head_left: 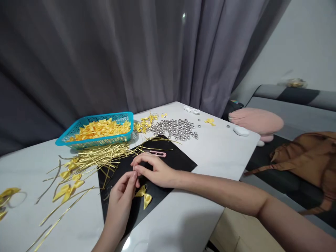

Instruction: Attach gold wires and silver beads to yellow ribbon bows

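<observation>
My left hand (121, 197) and my right hand (157, 172) meet above a black mat (181, 162), thumbs and fingers pinched close together. Whatever lies between the fingertips is too small to make out. Right beside my left fingers, a yellow satin ribbon bow (147, 200) rests on the mat. Beyond my right hand lies a small pink tool (160, 154) with a slot in it. Gold twist ties (102, 156) are heaped to the left, some with their ends reaching over the mat.
A blue plastic basket (61, 141) full of yellow bows (103, 129) stands at the back left. Silver beads (178, 128) are spread behind the mat. More bows (65, 191) lie at left. A white case (240, 131) sits near the table's right edge.
</observation>
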`<state>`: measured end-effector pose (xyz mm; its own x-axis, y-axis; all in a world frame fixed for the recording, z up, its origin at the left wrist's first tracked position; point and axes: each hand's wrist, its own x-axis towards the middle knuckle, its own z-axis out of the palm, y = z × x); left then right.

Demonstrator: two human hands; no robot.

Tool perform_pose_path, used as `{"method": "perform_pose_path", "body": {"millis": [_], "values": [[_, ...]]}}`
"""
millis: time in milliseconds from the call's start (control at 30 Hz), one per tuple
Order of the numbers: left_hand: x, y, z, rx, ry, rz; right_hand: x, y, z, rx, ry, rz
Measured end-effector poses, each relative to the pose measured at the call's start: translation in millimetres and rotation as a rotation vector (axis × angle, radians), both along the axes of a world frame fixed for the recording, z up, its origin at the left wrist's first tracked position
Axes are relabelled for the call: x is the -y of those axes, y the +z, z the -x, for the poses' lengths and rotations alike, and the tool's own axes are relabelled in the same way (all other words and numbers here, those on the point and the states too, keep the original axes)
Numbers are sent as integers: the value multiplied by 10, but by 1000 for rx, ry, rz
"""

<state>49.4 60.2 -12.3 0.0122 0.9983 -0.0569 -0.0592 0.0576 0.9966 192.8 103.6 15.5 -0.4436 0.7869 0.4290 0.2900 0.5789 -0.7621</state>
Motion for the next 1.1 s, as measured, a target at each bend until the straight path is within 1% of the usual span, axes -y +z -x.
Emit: {"method": "perform_pose_path", "body": {"millis": [33, 67, 100, 133, 167, 233, 300, 333, 400, 533, 633, 733, 800, 867, 900, 933, 967, 1000, 1033, 1100], "values": [[2, 2, 4, 0, 19, 15, -70, 81, -94, 100, 38, -7], [3, 6, 5, 6, 30, 32, -154, 166, -219, 255, 44, 1], [5, 11, 5, 14, 37, 48, -247, 247, -370, 440, -40, 23], [6, 17, 3, 23, 41, 60, -342, 315, -539, 639, -197, 49], [7, 23, 1, 27, 42, 67, -434, 365, -713, 706, -309, 64], [9, 34, -3, 14, 35, 68, -581, 402, -1029, 788, -449, 101], [11, 41, -5, -10, 26, 60, -663, 372, -1237, 865, -508, 165], [12, 43, -5, -18, 24, 57, -681, 346, -1293, 888, -518, 193], [13, 46, -6, -25, 29, 57, -692, 292, -1323, 910, -515, 228], [9, 50, -9, -35, 36, 53, -704, 230, -1269, 881, -476, 240], [10, 54, -10, -48, 30, 35, -731, 220, -1260, 816, -466, 235], [19, 62, -13, -67, 22, 13, -721, 238, -1183, 686, -453, 209], [25, 69, -19, -84, 6, -7, -664, 245, -1027, 560, -398, 204], [26, 70, -24, -103, -19, -33, -568, 222, -795, 404, -292, 255], [24, 67, -25, -111, -28, -46, -509, 196, -666, 130, -163, 379], [20, 62, -24, -116, -33, -55, -449, 163, -541, -100, -28, 527], [16, 56, -22, -119, -33, -60, -391, 124, -427, -252, 99, 687], [11, 50, -18, -119, -30, -63, -339, 84, -330, -359, 178, 823], [7, 44, -14, -117, -23, -62, -293, 46, -253, -435, 218, 935], [3, 41, -8, -114, -19, -63, -230, -13, -155, -535, 224, 1095]]}}
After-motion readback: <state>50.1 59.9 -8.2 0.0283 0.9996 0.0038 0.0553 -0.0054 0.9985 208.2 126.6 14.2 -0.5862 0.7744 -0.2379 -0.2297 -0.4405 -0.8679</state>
